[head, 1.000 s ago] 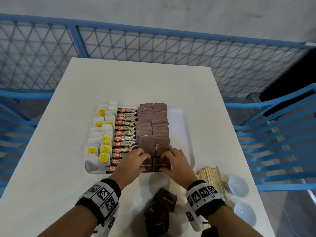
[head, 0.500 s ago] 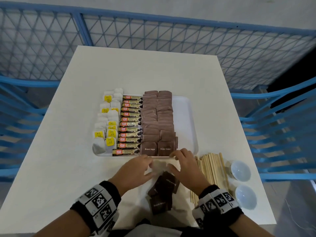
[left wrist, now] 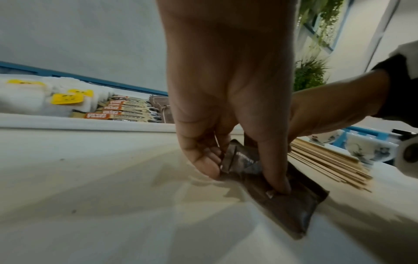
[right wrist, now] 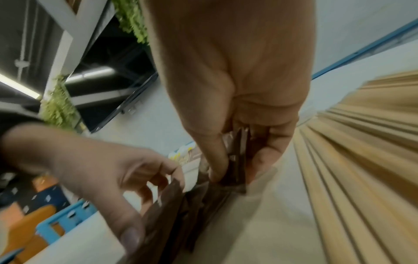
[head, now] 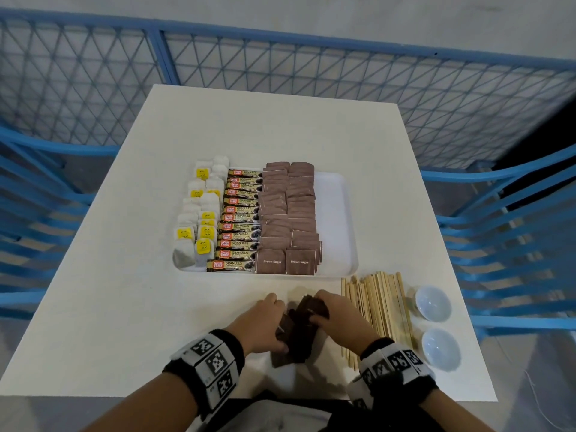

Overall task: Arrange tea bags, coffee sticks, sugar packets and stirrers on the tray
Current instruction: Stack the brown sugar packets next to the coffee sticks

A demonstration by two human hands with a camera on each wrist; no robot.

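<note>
A white desk (head: 131, 307) is ringed by blue fencing (head: 280, 67). On it the tray (head: 338, 219) is filled in rows: tea bags (head: 199, 232) leftmost, coffee sticks (head: 240, 218) beside them, brown sugar packets (head: 288, 219) next, with the right strip bare. Stirrers (head: 378, 310) are piled right of the hands, two small bowls (head: 433, 302) beyond. Loose packets (head: 299, 335) near the front edge are gripped by the left hand (head: 261, 322) and pinched by the right hand (head: 338, 319).

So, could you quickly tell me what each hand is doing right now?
Left hand: pinching loose brown sugar packets on the table.
Right hand: gripping a small bunch of the same packets.
</note>
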